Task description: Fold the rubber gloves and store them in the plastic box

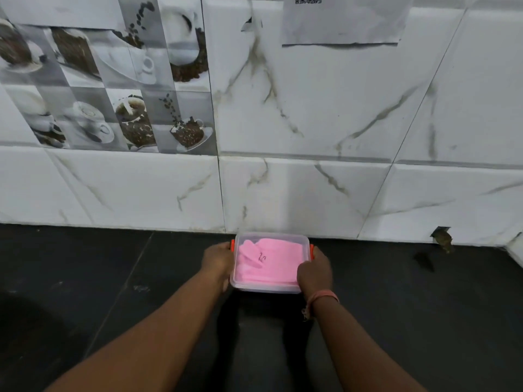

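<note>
A see-through plastic box with a clear lid (pixel 271 263) sits on the dark black bench (pixel 113 278), close to the white marble-look tiled wall (pixel 311 123). The lid is on top of the box. Inside, pink rubber gloves (pixel 263 264) lie folded flat and fill most of the box. You can see them right through the lid. There is a small dark scribble on the lid, near the middle.

The box has an orange clip on its left side (pixel 232 245) and another orange clip on its right side (pixel 311 251).

The person's left hand (pixel 216 260) is against the left side of the box, just beside the left clip. The fingers of that hand curl toward the box edge, but I cannot tell how tight they grip, since the back of the hand hides them. The right hand (pixel 314 271) rests on the near right corner of the box, with the fingers bent down over the lid and side, pressed close together. A pink thread band (pixel 322 297) is tied around the right wrist.

On the wall to the left are grey picture tiles with coffee cups and beans (pixel 107 89). A sheet of paper (pixel 343 19) is stuck high on the wall. There is a small broken hole in the tile (pixel 441 236) low down on the right.
</note>
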{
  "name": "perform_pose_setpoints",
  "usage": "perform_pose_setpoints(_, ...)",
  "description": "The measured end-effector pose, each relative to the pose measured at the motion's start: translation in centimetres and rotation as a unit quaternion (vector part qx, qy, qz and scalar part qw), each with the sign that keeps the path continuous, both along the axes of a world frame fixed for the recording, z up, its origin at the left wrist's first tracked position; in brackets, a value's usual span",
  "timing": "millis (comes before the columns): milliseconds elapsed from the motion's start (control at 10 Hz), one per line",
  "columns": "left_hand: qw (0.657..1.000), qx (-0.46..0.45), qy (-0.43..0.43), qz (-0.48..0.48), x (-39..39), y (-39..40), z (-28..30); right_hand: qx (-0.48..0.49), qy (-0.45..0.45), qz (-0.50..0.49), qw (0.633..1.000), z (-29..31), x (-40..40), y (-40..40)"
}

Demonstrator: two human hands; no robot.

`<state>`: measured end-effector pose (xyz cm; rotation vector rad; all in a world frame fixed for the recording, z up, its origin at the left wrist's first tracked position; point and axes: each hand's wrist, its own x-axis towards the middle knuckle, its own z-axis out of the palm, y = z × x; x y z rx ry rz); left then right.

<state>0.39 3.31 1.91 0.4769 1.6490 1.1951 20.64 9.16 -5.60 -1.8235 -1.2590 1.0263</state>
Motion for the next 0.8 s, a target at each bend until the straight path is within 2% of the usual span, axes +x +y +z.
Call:
perform_pose_setpoints(100,0.999,0.018,0.037,-0.003,-0.7,3.9,-0.7,0.013,0.008,-0.004,1.0,4.4,-1.2,1.0)
perform_pose_setpoints(300,0.983,0.014,0.179,-0.027,-1.6,7.3,-3.9,0.008,-0.043,0.026,0.999,2.9,-2.3,4.7)
perform_pose_setpoints(500,0.962,0.007,0.27,-0.047,-1.9,8.4,-5.6,0.104,-0.074,-0.023,0.992,0.1,-4.2,5.2)
perform_pose_setpoints(600,0.952,-0.005,0.301,-0.049,-1.9,8.8,-6.0,0.109,-0.102,-0.02,0.989,-0.4,-4.4,5.6)
perform_pose_setpoints(700,0.946,-0.019,0.319,-0.051,-1.3,8.9,-5.5,0.085,-0.138,0.026,0.986,0.5,-3.9,5.9)
perform_pose_setpoints(800,0.923,-0.041,0.371,-0.097,-1.4,8.6,-4.8,0.038,-0.226,0.103,0.968,1.5,-3.3,5.9)
